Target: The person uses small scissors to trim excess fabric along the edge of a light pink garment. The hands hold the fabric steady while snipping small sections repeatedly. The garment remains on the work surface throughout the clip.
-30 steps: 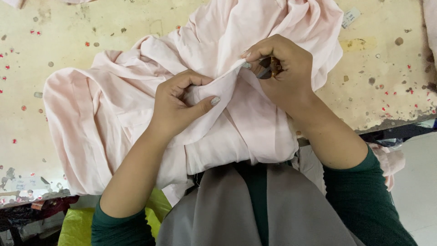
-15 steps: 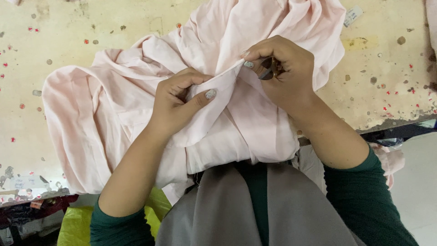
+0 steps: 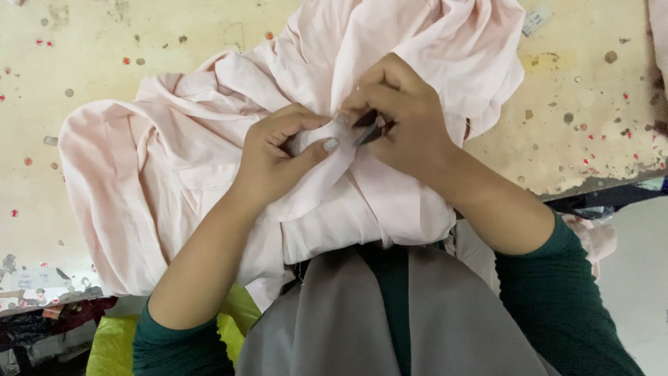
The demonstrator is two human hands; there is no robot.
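Both hands have drawn closer together since a second ago, the right hand point(image 3: 400, 122) sliding left until it meets the left hand point(image 3: 278, 150) over the middle of the pink garment point(image 3: 174, 174).

From the head view, the garment is pale pink, thin and heavily creased, bunched in loose folds. It lies on the desk point(image 3: 104, 56), spreading from the left side up to the far right, and its near edge hangs over the desk edge against the person's body. A flat patch like a pocket shows on its left part.

At the centre, the left hand's grip is closed on a small fold of the cloth, thumb pressed against the fingers. The right hand's grip is closed around a small dark tool point(image 3: 372, 129), whose tip sits at the pinched fold; what kind of tool it is cannot be told.

Cream-coloured and worn, the desk is dotted with red and grey specks. A small pale tag point(image 3: 536, 21) lies at its far right.
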